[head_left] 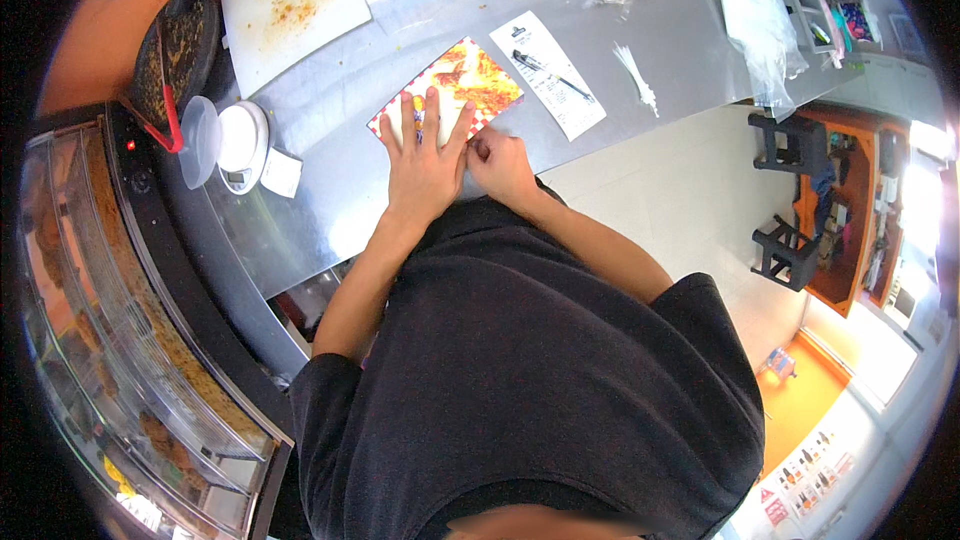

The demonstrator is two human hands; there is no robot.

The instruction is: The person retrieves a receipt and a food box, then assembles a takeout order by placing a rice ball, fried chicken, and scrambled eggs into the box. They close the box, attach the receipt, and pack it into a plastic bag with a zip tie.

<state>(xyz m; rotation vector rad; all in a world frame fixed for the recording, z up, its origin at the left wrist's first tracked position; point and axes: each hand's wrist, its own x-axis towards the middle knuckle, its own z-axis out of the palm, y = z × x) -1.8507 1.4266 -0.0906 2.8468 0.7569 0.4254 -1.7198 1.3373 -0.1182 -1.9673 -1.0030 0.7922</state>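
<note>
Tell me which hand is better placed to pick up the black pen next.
Probably the right hand: it is nearer the black pen, curled at the near edge of the flat printed item. The left hand is farther off, spread over that item.
</note>
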